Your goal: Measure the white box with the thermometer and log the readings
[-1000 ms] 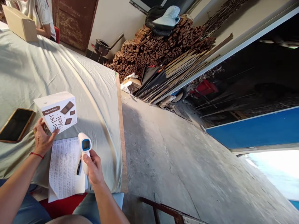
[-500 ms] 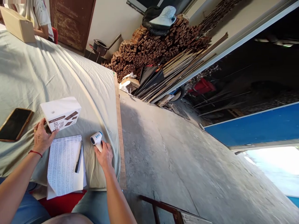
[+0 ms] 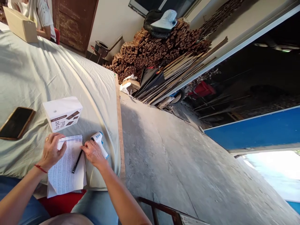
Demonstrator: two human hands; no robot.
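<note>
My left hand [image 3: 52,150] hovers at the upper left of a stack of handwritten paper [image 3: 63,175], fingers bent and thumb apart, with nothing seen in it. With thumb and fingertips, my right hand [image 3: 93,153] pinches the upper end of a black pen [image 3: 77,162] that slants across the sheets. A white and blue infrared thermometer [image 3: 101,145] lies just to the right, partly covered by that hand. Beyond the paper stands a white box [image 3: 63,111] with brown print. At the left rests a phone [image 3: 17,122] in a brown-edged case, its screen dark.
A pale cloth covers the table [image 3: 93,84], whose wooden edge runs along the right. At the far end, a person [image 3: 44,18] sits behind a cardboard box [image 3: 22,26]. Stacked firewood [image 3: 140,47] lines the wall. A dark metal frame [image 3: 161,207] stands on the concrete floor.
My left hand has left the white box and come down to the paper. My right hand has let go of the thermometer and taken hold of the pen, which has tilted.
</note>
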